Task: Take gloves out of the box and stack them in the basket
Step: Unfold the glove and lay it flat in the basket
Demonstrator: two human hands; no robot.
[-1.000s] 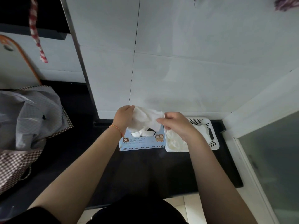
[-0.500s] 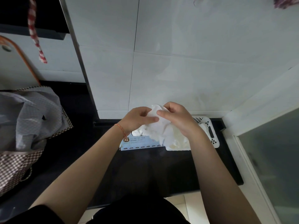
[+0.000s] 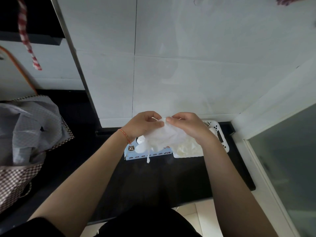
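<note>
A translucent white glove [image 3: 165, 135] hangs between my two hands above the blue glove box [image 3: 135, 153], its fingers dangling over the box's front edge. My left hand [image 3: 143, 125] pinches the glove's upper left corner. My right hand [image 3: 185, 126] pinches the cuff just beside it, thumbs almost touching. The box is marked XL and lies on the black counter, mostly hidden by the glove. To its right stands the white perforated basket [image 3: 220, 137], with several pale gloves [image 3: 188, 149] lying inside; my right wrist covers part of it.
A white tiled wall [image 3: 188, 74] rises directly behind box and basket. A checked bag with grey cloth [image 3: 25, 134] sits at the left. A frosted glass panel [image 3: 290, 159] and its white frame close the right side. The black counter [image 3: 153, 182] extends toward me.
My hands came together at the glove's top edge and lifted it slightly. The glove, first spread over the box, now hangs down bunched between both hands.
</note>
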